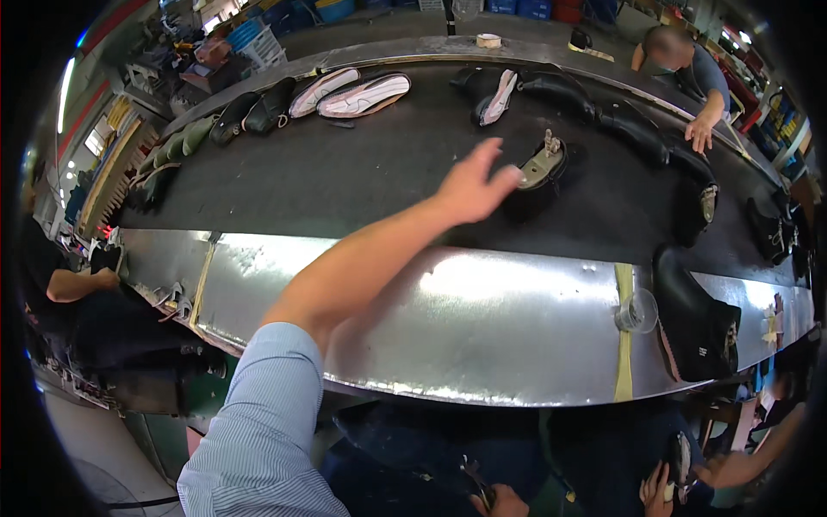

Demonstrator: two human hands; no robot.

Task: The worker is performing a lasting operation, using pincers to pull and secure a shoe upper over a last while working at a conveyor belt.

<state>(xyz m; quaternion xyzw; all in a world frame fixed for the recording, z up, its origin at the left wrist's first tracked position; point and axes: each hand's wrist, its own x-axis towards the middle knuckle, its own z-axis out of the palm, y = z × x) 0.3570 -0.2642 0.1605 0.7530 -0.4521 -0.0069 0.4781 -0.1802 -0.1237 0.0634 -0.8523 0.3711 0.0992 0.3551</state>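
Observation:
My left hand [475, 183] reaches out over the dark conveyor belt [345, 181], its thumb and fingers apart and nothing in them. Close to the thumb sits a black shoe on a last [543, 165]; a metal fitting rises from the last's olive-coloured top. Whether the thumb touches it I cannot tell. Low in the view, over dark blue trousers, my right hand [506, 501] is closed around the handles of metal pliers [475, 479]. The lower part of that hand is cut off by the picture's edge.
Black boots [633, 129] and pale-soled shoes [363, 95] line the belt's far side. A metal ledge [482, 327] runs along the near side, with a clear plastic cup [637, 312] and a tall black boot [693, 323]. Co-workers sit left and right; another person [685, 65] reaches in opposite.

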